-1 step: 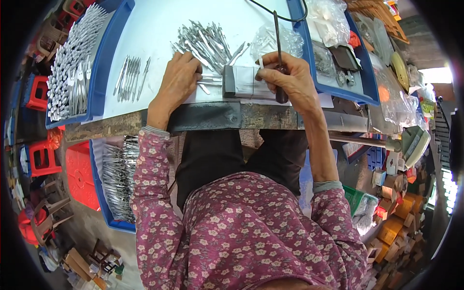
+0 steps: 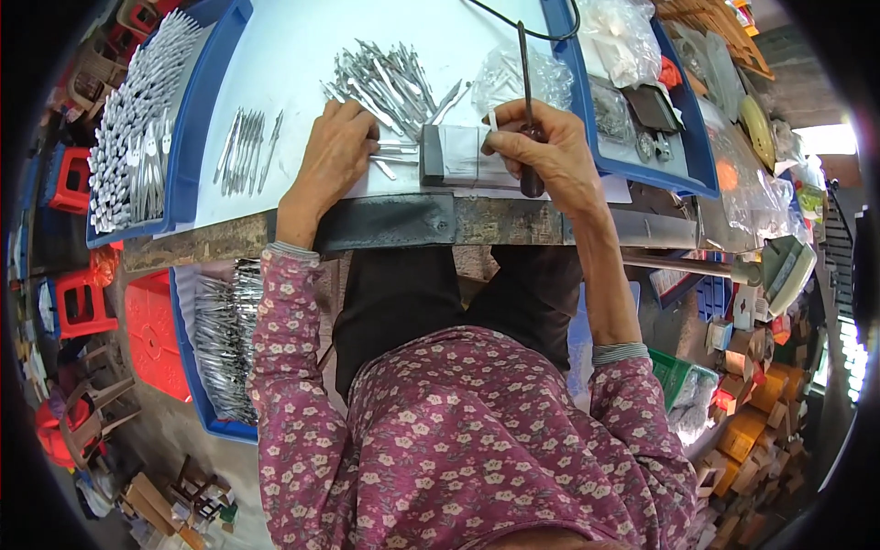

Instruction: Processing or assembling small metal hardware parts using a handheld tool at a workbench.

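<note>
My right hand (image 2: 550,151) is closed round the dark handle of a screwdriver (image 2: 525,78), its thin shaft pointing away from me. A small white piece (image 2: 493,121) shows at the same hand's thumb and forefinger. Just left of them sits a grey metal block (image 2: 458,151) with a dark left end, near the table's front edge. Slim metal tool pieces (image 2: 397,147) lie between that block and my left hand (image 2: 332,151). The left fingers are curled down at the worktop, and what they hold, if anything, is hidden. Beyond lies a heap of slim silvery tools (image 2: 385,78).
A short row of similar tools (image 2: 247,151) lies to the left, beside a blue tray (image 2: 197,119) packed with them. At the right, another blue tray (image 2: 660,179) holds plastic bags and small parts. A clear plastic bag (image 2: 522,78) and a black cable (image 2: 513,23) lie behind the block.
</note>
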A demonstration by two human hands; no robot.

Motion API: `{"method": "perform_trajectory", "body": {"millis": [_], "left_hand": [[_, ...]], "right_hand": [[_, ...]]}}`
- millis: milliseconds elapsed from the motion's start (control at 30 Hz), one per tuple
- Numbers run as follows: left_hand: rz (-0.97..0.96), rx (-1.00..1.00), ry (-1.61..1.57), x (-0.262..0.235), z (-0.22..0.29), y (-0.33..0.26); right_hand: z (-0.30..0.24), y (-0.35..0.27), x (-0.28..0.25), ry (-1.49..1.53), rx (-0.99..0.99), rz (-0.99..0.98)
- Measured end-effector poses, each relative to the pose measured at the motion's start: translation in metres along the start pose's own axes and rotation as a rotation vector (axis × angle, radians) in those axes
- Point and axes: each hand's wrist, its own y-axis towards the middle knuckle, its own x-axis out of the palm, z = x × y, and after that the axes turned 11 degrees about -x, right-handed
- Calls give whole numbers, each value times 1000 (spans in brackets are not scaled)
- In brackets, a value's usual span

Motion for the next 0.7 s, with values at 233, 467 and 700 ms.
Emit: {"method": "perform_trajectory", "body": {"millis": [233, 467, 700], "left_hand": [[235, -34, -50, -11, 0, -5], [88, -400, -921, -7, 36, -19], [-149, -505, -1614, 12, 75, -28]], "right_hand": [[5, -9, 2, 121, 15, 57], [-4, -17, 10, 54, -36, 100], [-9, -29, 7, 114, -35, 110]]}}
